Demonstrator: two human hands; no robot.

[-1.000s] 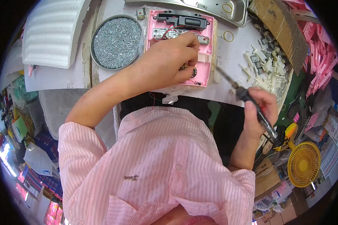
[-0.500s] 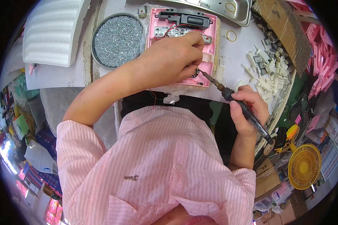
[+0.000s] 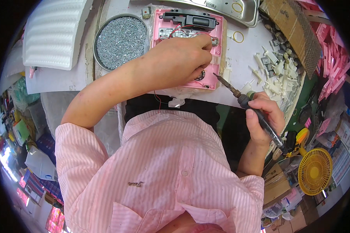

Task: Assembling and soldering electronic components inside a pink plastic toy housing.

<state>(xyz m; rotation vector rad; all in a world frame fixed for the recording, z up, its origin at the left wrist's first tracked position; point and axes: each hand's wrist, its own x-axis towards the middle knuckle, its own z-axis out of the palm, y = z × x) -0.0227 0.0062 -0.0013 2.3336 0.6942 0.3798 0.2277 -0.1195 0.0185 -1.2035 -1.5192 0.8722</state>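
My right hand (image 3: 265, 118) grips a dark-handled soldering iron (image 3: 256, 112), its tip just right of a pink plastic housing (image 3: 212, 80). Over that housing lies my left hand (image 3: 182, 60), fingers bent and pressed together; whatever they pinch is hidden beneath them. Inside the housing's far part sit a black plastic assembly (image 3: 192, 20) and a metallic strip (image 3: 166, 33) with thin red wires. Partly covered by my left fingers is a round dark part (image 3: 200, 76) near the housing's near right corner.
A round tray of small screws (image 3: 120, 42) stands left of the housing. To the right lie loose white plastic pieces (image 3: 276, 70) and a rubber band (image 3: 238, 37). A metal tray (image 3: 250, 17), a cardboard piece (image 3: 293, 31) and white foam (image 3: 52, 35) border the work area.
The soldering iron's tip has drawn away to the right from the round part, my right hand moving right and slightly nearer. My left hand stays nearly in place over the housing.
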